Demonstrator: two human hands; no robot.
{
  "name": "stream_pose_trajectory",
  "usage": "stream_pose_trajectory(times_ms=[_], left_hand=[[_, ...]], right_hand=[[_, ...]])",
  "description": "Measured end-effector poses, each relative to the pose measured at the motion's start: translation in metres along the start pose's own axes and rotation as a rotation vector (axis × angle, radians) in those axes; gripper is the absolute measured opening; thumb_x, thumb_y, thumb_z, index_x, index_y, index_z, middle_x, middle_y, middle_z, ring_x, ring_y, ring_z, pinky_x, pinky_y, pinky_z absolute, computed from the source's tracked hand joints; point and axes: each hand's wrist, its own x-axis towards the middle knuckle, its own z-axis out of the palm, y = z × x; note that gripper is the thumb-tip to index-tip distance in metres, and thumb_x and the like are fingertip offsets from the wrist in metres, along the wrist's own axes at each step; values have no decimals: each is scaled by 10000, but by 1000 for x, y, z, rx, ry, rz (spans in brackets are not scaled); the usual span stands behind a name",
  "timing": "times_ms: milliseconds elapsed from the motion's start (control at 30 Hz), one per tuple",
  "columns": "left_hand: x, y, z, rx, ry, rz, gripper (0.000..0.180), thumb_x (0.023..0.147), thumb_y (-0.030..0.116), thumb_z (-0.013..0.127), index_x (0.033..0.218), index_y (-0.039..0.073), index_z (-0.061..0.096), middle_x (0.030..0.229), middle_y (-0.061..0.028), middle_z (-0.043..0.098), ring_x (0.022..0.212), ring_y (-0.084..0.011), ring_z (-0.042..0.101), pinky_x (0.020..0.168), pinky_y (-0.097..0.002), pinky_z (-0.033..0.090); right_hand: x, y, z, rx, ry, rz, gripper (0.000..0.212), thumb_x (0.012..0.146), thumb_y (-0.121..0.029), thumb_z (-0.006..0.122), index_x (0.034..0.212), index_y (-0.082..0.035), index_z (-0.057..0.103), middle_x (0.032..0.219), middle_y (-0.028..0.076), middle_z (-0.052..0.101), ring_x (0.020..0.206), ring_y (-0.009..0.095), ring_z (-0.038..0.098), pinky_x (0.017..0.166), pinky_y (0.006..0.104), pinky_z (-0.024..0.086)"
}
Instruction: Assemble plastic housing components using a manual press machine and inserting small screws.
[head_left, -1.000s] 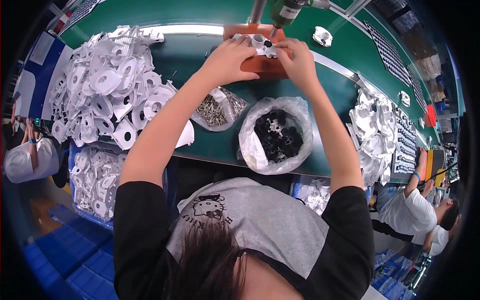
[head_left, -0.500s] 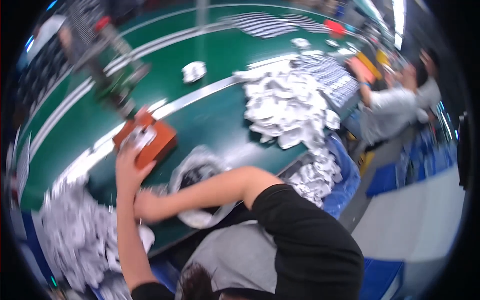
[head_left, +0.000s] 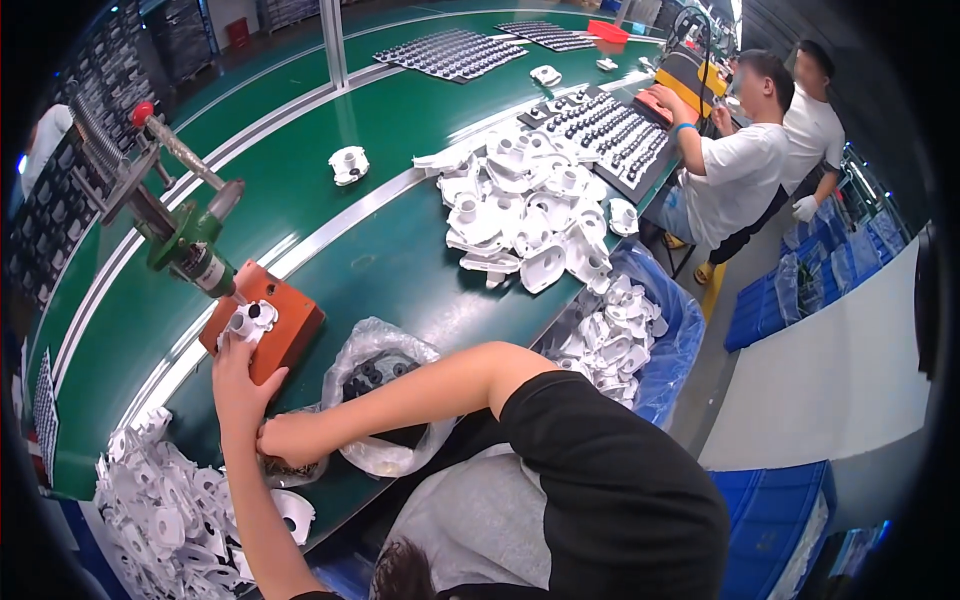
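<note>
My left hand reaches to an orange block, fingers pressed round a white plastic part on its top. A black round piece shows in that part. Just above stands the tip of a green upright driver machine. My right hand is closed, down in a small clear bag beside my left forearm; its fingertips and anything they hold are hidden. Next to it, a larger clear bag contains small black pieces.
White parts are heaped at the lower left and across the green bench. More fill a blue-lined bin at right. Trays of black pieces lie farther off. Two people in white shirts are at the far right.
The view has shifted and sharpened, so the bench sits lower and farther left. The driver tip appears nearer the white part. Both hands keep about the same places.
</note>
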Motion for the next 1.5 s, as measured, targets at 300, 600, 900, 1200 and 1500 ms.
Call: stream_pose_trajectory(times_ms=[300, 600, 900, 1200, 1500], left_hand=[[-2, 2, 3, 50, 38, 26, 509, 632, 214, 770, 1027, 18, 516, 1276, -211, 457, 1106, -397, 458, 952, -440, 370], [-1, 4, 1, 37, 41, 31, 513, 618, 217, 773, 1019, 25, 517, 1269, -218, 453, 1124, -400, 449, 950, -446, 368], [-3, 0, 5, 67, 118, 88, 503, 618, 225, 772, 1010, 18, 535, 1236, -219, 475, 1132, -393, 446, 951, -445, 367], [-1, -8, 8, 123, 110, 144, 538, 657, 347, 747, 1033, 17, 549, 1215, -241, 494, 1125, -381, 471, 979, -445, 364], [-13, -3, 31, 172, 352, 75, 580, 610, 303, 768, 1045, 27, 501, 1270, -283, 418, 1233, -408, 376, 1061, -493, 277]], right_hand=[[-1, -5, 27, -429, -41, -125, 166, 747, -187, 568, 836, -86, 666, 892, 120, 613, 852, 280, 612, 589, 399, 515], [3, -7, 34, -455, -64, -100, 183, 747, -174, 565, 823, -42, 665, 916, 125, 634, 847, 266, 624, 608, 385, 519], [9, -8, 32, -381, -139, -25, 196, 718, -127, 582, 863, -9, 641, 928, 160, 635, 829, 293, 636, 628, 404, 529], [-19, -5, -38, 249, 209, -13, 178, 689, -72, 636, 861, -26, 646, 813, 159, 637, 767, 331, 628, 676, 386, 506], [10, 76, -135, 315, 525, 405, 166, 807, -107, 656, 902, 29, 648, 712, 37, 638, 580, 77, 556, 543, 206, 442]])
